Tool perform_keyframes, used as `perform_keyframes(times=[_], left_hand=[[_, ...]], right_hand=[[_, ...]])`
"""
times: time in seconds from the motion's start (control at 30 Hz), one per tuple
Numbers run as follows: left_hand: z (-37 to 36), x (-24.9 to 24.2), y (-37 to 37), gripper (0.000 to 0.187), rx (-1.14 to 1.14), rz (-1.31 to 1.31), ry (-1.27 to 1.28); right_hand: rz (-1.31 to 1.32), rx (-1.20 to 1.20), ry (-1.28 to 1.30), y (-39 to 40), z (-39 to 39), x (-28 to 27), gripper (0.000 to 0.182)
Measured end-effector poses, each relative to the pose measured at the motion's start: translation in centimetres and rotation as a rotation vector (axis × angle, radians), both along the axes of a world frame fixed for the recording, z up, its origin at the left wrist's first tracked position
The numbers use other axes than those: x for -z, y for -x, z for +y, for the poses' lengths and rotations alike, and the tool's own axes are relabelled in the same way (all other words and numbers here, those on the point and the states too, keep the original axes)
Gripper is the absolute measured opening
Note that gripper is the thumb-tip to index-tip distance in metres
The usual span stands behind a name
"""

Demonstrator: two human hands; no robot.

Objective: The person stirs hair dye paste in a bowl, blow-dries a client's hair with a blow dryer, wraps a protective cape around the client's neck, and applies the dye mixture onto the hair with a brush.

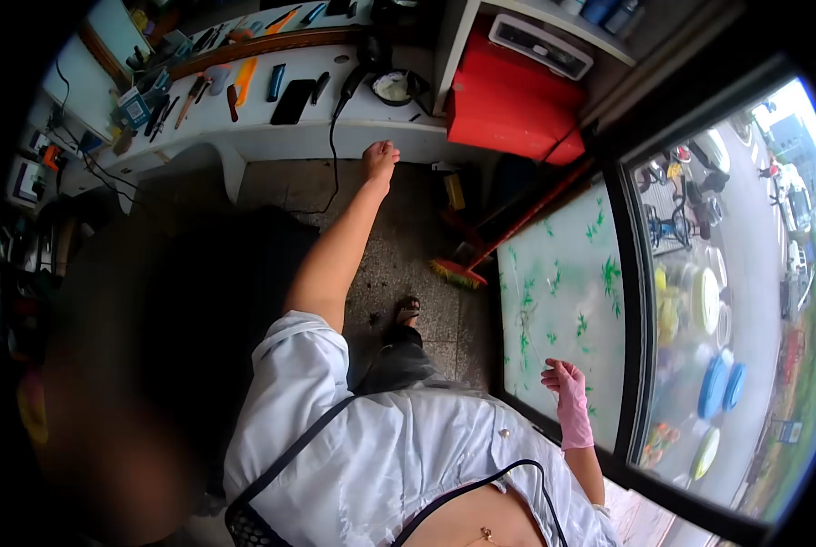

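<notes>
White shirt [362,456] cloth is nearest, puffed out over the body. The left hand [381,164] is bare and reaches toward the desk [280,141], below the black bowl [395,87]. Its fingers are bent, but I cannot tell if they are shut or hold something small. The right hand [568,387] wears a pink glove, maybe to keep it clean. It is low and to the right of the bowl, in front of the leafy panel [563,292]. Its fingers bend in too; I cannot tell if they pinch something thin.

The bowl sits on the desk with white, creamy stuff inside. A hair dryer [369,55] is just left of it. Further left, the black phone [294,102] lies flat, then the orange comb [245,80]. These things lie apart, probably so each is easy to grab. Right of the bowl is a red box [513,109]; its inside is hidden.
</notes>
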State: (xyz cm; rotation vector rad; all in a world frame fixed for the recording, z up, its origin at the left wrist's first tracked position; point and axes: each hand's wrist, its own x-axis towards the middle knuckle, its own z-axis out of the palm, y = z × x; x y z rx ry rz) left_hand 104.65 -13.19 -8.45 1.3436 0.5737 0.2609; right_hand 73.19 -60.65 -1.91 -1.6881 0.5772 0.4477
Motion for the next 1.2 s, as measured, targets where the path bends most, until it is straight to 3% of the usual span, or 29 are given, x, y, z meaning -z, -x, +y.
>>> perform_keyframes(times=[0.07, 0.2, 0.37, 0.5, 0.63, 0.77, 0.9, 1.0, 1.07, 1.2], left_hand=[[1.4, 0.9, -6.9, 0.023, -0.037, 0.041, 0.074], [2.7, 2.8, -13.7, 0.020, -0.108, 0.126, 0.249], [3.2, 4.5, -16.8, 0.014, -0.223, 0.102, 0.385], [4.2, 5.0, -16.4, 0.012, -0.272, 0.016, 0.330], [6.0, 2.9, -12.5, 0.016, -0.236, -0.014, 0.246], [6.8, -0.8, -6.0, 0.018, -0.064, 0.004, 0.132], [5.5, -6.1, 1.8, 0.018, 0.161, 0.066, 0.095], [3.3, -9.2, 7.8, 0.018, 0.333, 0.066, 0.051], [2.0, -10.7, 11.7, 0.019, 0.475, 0.063, 0.064], [-0.2, -13.3, 19.3, 0.019, 0.522, 0.057, -0.010]], right_hand=[[0.026, -0.057, 0.002, -6.6, 2.8, -1.4, 0.038], [0.064, -0.149, -0.024, -11.9, 5.8, -2.1, 0.038], [0.131, -0.175, -0.038, -14.4, 6.2, -1.0, 0.037], [0.121, -0.210, -0.011, -16.8, 6.9, -1.6, 0.038], [0.064, -0.300, -0.025, -20.7, 8.4, -1.7, 0.038], [-0.037, -0.471, -0.195, -25.6, 12.6, -2.6, 0.040], [-0.136, -0.635, -0.331, -29.1, 19.7, -6.6, 0.056], [-0.138, -0.639, -0.428, -28.9, 22.9, -8.1, 0.057], [-0.052, -0.591, -0.653, -27.5, 23.1, -7.8, 0.055], [0.007, -0.716, -0.692, -22.5, 21.1, -7.3, 0.049]])
